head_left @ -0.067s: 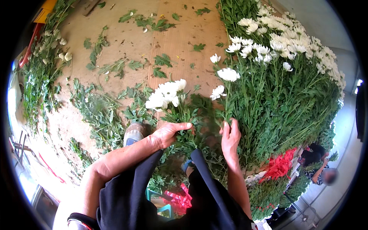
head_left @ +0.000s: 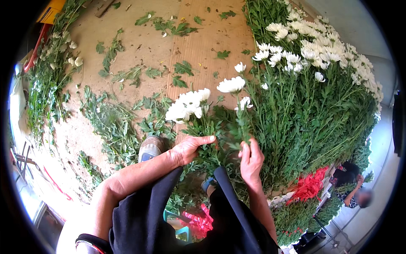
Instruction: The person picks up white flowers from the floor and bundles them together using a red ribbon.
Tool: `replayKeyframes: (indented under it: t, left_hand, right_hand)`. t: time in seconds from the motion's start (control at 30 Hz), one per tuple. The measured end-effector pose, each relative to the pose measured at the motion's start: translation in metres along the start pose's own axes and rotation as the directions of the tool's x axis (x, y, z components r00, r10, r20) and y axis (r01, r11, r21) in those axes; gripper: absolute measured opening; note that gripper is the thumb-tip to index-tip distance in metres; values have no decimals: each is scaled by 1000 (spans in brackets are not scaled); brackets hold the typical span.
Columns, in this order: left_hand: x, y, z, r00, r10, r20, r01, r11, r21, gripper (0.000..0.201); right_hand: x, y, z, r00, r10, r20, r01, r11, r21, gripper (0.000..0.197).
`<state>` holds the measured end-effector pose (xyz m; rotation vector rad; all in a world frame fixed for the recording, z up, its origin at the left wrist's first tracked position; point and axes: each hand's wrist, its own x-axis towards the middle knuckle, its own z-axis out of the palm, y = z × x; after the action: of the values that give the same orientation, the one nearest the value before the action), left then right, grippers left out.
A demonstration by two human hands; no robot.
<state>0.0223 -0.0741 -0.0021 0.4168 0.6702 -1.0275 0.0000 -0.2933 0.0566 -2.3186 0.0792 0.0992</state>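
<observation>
My left hand (head_left: 188,151) is closed round the leafy stems of a small bunch of white chrysanthemums (head_left: 186,106), heads pointing away from me, thumb stretched across the stems. To its right, my right hand (head_left: 252,160) pinches a chrysanthemum stem (head_left: 242,130) with green leaves; these leaves are blurred. Above that hand are a wide white bloom (head_left: 231,85) and a smaller, half-open one (head_left: 244,103); whether both belong to the pinched stem I cannot tell. Beside the right hand lies a large pile of white chrysanthemums (head_left: 304,101). The lower stems of the held bunch are partly hidden.
Stripped leaves (head_left: 112,127) litter the brown board (head_left: 203,51). More cut stems (head_left: 50,93) lie along the left. A shoe (head_left: 151,148) stands beside my left forearm. Red ribbon (head_left: 311,186) lies below the pile. Another person (head_left: 349,182) is at the far right.
My right hand has shifted slightly left, away from the pile. The wide white bloom has swung left toward the bunch. The left hand keeps its hold.
</observation>
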Motion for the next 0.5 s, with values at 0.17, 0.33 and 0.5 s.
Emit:
replayKeyframes:
  t: [0.17, 0.33, 0.5]
  left_hand:
    - [-3, -1, 14, 996, 69, -53, -72, 995, -63, 43]
    - [-7, -1, 19, 985, 154, -75, -155, 988, -11, 45]
    - [-5, -3, 19, 978, 134, -157, -130, 991, 37, 32]
  right_hand:
    - [-17, -8, 17, 987, -138, 77, 142, 989, -44, 45]
    - [-19, -18, 27, 962, -210, 175, 243, 951, -191, 46]
    - [-28, -26, 26, 946, -156, 285, 223, 949, -222, 39]
